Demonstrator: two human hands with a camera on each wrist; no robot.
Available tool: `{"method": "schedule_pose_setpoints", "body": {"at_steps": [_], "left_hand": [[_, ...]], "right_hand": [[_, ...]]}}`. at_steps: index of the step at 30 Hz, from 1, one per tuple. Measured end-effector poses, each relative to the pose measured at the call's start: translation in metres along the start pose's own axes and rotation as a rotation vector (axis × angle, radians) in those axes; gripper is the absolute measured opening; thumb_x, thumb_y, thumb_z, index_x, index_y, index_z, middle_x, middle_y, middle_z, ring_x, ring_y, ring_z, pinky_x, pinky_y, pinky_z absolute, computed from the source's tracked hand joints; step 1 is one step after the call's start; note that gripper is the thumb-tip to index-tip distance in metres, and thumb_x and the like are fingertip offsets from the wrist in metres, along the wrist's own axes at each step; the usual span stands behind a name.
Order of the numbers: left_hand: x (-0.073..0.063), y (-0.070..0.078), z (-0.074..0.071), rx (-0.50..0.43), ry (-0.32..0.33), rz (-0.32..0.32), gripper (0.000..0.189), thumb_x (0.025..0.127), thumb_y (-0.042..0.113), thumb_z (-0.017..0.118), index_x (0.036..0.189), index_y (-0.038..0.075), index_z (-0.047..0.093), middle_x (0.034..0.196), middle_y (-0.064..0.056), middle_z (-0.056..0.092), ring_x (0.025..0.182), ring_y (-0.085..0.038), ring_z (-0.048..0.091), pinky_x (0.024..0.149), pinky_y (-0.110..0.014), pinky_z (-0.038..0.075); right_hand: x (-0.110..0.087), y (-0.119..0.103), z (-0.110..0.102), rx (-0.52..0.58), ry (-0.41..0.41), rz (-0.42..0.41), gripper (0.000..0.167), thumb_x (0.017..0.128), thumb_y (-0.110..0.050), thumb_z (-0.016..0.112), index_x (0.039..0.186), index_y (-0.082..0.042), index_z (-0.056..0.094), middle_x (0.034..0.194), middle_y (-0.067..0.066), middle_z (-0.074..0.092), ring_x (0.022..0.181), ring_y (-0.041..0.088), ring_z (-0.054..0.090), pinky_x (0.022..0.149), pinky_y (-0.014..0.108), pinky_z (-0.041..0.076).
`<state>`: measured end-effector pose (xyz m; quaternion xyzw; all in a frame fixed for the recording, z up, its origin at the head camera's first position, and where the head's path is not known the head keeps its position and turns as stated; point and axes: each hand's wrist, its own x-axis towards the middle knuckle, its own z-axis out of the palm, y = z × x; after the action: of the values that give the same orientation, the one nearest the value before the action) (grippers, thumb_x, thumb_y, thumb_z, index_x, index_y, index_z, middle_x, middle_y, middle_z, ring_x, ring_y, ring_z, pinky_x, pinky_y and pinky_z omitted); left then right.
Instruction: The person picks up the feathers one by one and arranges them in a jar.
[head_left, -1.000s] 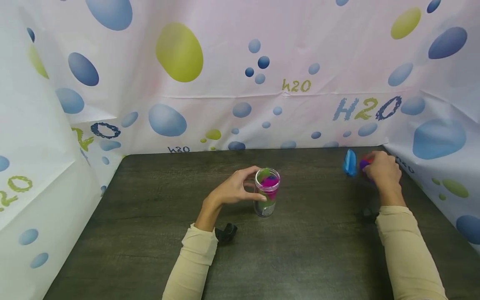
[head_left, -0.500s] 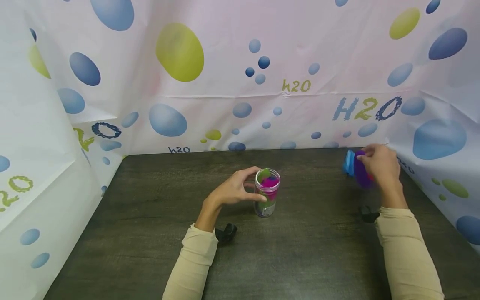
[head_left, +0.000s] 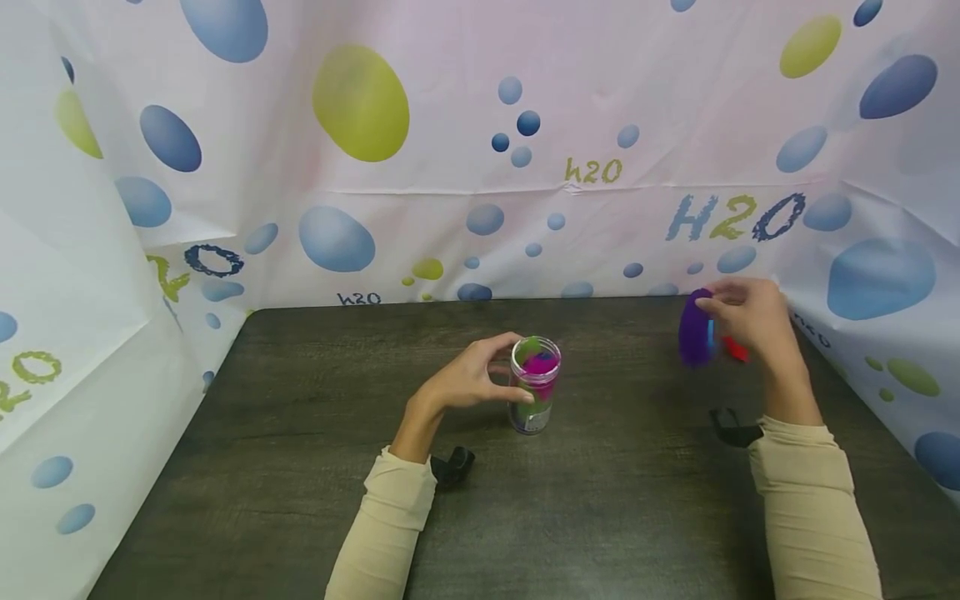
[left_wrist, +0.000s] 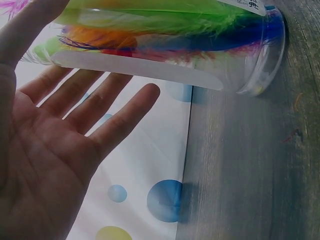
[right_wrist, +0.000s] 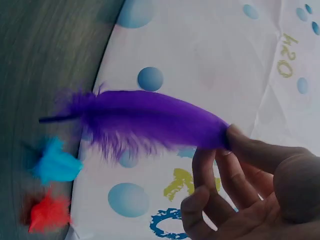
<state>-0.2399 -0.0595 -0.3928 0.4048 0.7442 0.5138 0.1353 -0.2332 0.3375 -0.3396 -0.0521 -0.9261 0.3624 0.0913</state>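
A clear jar (head_left: 533, 419) stands upright on the dark table, with green, magenta, orange and blue feathers (left_wrist: 150, 20) inside and its top uncovered. My left hand (head_left: 474, 375) holds it near the rim, the thumb on the near side and the fingers around behind. At the table's back right, my right hand (head_left: 753, 321) pinches a purple feather (head_left: 694, 333) by its tip between thumb and fingers. Its dark quill end points down, above the table. Beyond it lie a light blue feather (right_wrist: 57, 164), mostly hidden in the head view, and a red feather (head_left: 736, 348).
A patterned white sheet (head_left: 450, 108) hangs behind the table and along both sides. Black wrist mounts (head_left: 452, 467) show at both cuffs. The dark wooden table (head_left: 600, 517) stretches between the forearms.
My right hand has lifted the purple feather up and left off the red one, past the light blue feather. The left hand and the jar have stayed in place.
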Motion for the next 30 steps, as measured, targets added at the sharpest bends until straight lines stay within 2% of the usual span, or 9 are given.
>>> {"method": "schedule_pose_setpoints", "body": {"at_steps": [4,6,11,14,16,19,20,25,30], "left_hand": [[0.000,0.000,0.000,-0.004,0.001,-0.004,0.060,0.085,-0.001,0.082,0.139,-0.002,0.054,0.130,-0.015,0.064,0.125,-0.025,0.062,0.102,-0.033,0.055],[0.000,0.001,0.000,-0.002,0.002,-0.008,0.060,0.086,-0.001,0.082,0.139,-0.002,0.054,0.130,-0.015,0.064,0.125,-0.025,0.062,0.102,-0.033,0.055],[-0.001,0.001,0.000,0.008,0.004,-0.013,0.060,0.085,-0.001,0.083,0.138,-0.001,0.054,0.130,-0.015,0.064,0.127,-0.025,0.061,0.103,-0.033,0.054],[-0.001,0.000,0.000,0.004,0.002,-0.008,0.061,0.085,-0.001,0.083,0.138,-0.002,0.054,0.130,-0.015,0.064,0.127,-0.026,0.061,0.103,-0.033,0.054],[-0.002,0.000,0.000,-0.002,0.001,-0.005,0.061,0.085,-0.001,0.082,0.138,-0.002,0.053,0.130,-0.016,0.064,0.126,-0.026,0.062,0.103,-0.033,0.055],[-0.002,0.000,0.000,-0.005,0.001,-0.006,0.060,0.085,-0.002,0.082,0.138,-0.002,0.053,0.130,-0.016,0.064,0.126,-0.027,0.062,0.102,-0.032,0.055],[-0.002,0.000,0.000,-0.004,0.002,-0.006,0.060,0.085,-0.002,0.082,0.138,-0.002,0.053,0.130,-0.016,0.064,0.126,-0.026,0.062,0.102,-0.032,0.055],[-0.003,0.000,0.001,-0.004,0.001,0.001,0.060,0.085,-0.002,0.082,0.138,-0.002,0.054,0.130,-0.016,0.064,0.126,-0.026,0.062,0.102,-0.032,0.055],[-0.004,-0.001,0.002,-0.002,-0.002,0.011,0.060,0.085,-0.003,0.082,0.138,-0.002,0.053,0.130,-0.016,0.064,0.126,-0.026,0.062,0.102,-0.032,0.055]], "right_hand": [[-0.002,-0.005,0.002,0.034,0.004,-0.047,0.044,0.106,-0.026,0.062,0.129,0.010,0.061,0.126,0.038,0.063,0.109,0.051,0.065,0.068,0.030,0.061],[-0.004,-0.007,0.004,0.069,0.010,-0.067,0.043,0.104,-0.027,0.065,0.130,0.007,0.063,0.125,0.033,0.066,0.102,0.036,0.070,0.063,0.022,0.057],[-0.007,-0.012,0.007,0.195,-0.013,-0.109,0.039,0.101,-0.027,0.071,0.128,0.000,0.066,0.103,-0.010,0.074,0.080,0.003,0.064,0.057,0.022,0.053],[-0.007,-0.014,0.010,0.296,-0.047,-0.113,0.022,0.100,-0.022,0.072,0.119,-0.013,0.069,0.093,-0.026,0.069,0.074,0.002,0.065,0.053,0.021,0.052],[-0.007,-0.015,0.013,0.383,-0.075,-0.104,0.014,0.099,-0.017,0.073,0.111,-0.023,0.070,0.091,-0.026,0.070,0.075,0.002,0.067,0.057,0.019,0.055],[-0.008,-0.018,0.016,0.544,-0.129,-0.080,0.022,0.098,-0.010,0.073,0.104,-0.031,0.072,0.089,-0.020,0.073,0.077,0.003,0.069,0.062,0.018,0.057],[-0.008,-0.019,0.017,0.596,-0.146,-0.074,0.022,0.097,-0.008,0.073,0.104,-0.029,0.073,0.089,-0.017,0.074,0.079,0.003,0.070,0.068,0.018,0.059],[-0.013,-0.026,0.021,0.775,-0.197,-0.042,0.021,0.097,-0.005,0.073,0.104,-0.025,0.075,0.090,-0.010,0.076,0.079,0.006,0.069,0.069,0.018,0.059],[-0.019,-0.038,0.028,0.964,-0.233,-0.087,0.023,0.096,0.003,0.071,0.108,-0.016,0.076,0.090,-0.003,0.076,0.075,0.009,0.069,0.067,0.020,0.058]]}}
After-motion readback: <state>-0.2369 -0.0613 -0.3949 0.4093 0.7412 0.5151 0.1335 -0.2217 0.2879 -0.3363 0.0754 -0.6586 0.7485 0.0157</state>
